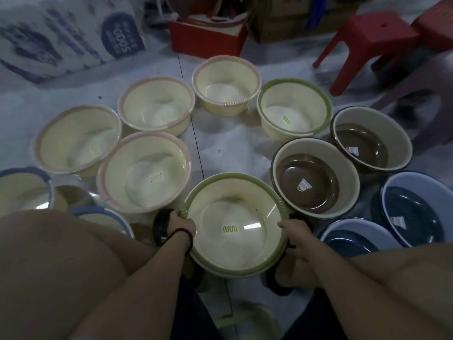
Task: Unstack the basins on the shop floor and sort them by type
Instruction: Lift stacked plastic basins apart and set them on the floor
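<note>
Gripping green-rimmed cream basin point(232, 224) by both edges: left hand point(182, 223) fingers curled over left rim, right hand point(295, 231) closed on right rim. Basin sits low centre, pink-rimmed basins point(144, 171) left, brown basins point(315, 184) right.

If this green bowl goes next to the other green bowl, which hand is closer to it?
The right hand, probably. Both hands grip the green-rimmed bowl, the left hand on its other side. The other green bowl sits ahead and to the right, so the right hand is nearer.
</note>
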{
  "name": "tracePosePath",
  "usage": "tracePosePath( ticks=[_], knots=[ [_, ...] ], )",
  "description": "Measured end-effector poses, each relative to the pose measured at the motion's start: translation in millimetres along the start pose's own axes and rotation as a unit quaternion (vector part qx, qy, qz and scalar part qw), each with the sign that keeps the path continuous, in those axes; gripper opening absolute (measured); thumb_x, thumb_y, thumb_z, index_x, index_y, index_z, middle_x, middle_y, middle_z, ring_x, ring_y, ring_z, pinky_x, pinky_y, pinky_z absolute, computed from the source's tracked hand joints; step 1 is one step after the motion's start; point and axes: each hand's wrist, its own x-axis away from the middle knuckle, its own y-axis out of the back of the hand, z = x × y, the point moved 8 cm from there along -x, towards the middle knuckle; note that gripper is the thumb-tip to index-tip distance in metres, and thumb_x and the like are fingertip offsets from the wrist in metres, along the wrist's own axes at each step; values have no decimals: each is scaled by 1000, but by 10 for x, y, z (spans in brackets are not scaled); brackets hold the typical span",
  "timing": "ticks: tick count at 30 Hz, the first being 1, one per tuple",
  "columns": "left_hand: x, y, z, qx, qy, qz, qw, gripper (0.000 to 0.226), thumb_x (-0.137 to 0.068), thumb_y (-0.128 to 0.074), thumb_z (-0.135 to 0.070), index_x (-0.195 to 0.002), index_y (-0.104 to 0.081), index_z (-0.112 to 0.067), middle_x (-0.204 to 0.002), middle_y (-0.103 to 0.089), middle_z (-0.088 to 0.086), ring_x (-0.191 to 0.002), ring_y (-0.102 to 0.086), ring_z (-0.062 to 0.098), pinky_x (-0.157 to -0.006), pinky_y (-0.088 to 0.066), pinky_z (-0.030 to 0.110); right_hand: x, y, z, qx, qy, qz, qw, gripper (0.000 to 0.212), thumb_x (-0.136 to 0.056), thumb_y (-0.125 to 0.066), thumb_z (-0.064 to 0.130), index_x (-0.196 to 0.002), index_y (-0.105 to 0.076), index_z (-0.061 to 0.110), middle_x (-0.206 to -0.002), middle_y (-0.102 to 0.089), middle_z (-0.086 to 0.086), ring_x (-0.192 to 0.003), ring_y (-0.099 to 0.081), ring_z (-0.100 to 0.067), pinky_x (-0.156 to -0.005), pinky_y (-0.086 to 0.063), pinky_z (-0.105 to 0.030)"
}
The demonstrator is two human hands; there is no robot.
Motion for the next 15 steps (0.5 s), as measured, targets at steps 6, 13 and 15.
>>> tracePosePath(
  ticks=[6,13,15],
  knots=[
    [-134,-214,-21,-39,35,19,998,81,-87,-70,-33,-157,-33,-16,-147,-45,18,-124,-53,44,-101,-49,50,-196,-112,65,2,-26,43,999,44,-95,-67,29,-135,-58,13,-126,-66,-16,-114,-63,-39,-92,-53,-48],
    [467,-810,-969,-152,-143,96,973,60,-85,-69,-39,-140,-54,-21,-135,-58,6,-118,-59,31,-99,-50,38,-460,97,1083,77,25,25,996,13,-89,-61,17,-98,-60,7,-78,-58,-12,-60,-56,-24,-64,-54,-38],
    [622,-1046,-1433,-216,-216,154,940,42,-90,-66,-41,-129,-60,-26,-110,-66,-6,-98,-65,17,-85,-53,30,-595,258,1586,46,62,2,997,12,-84,-61,17,-91,-66,9,-75,-61,-12,-57,-56,-25,-63,-50,-39]
  ],
)
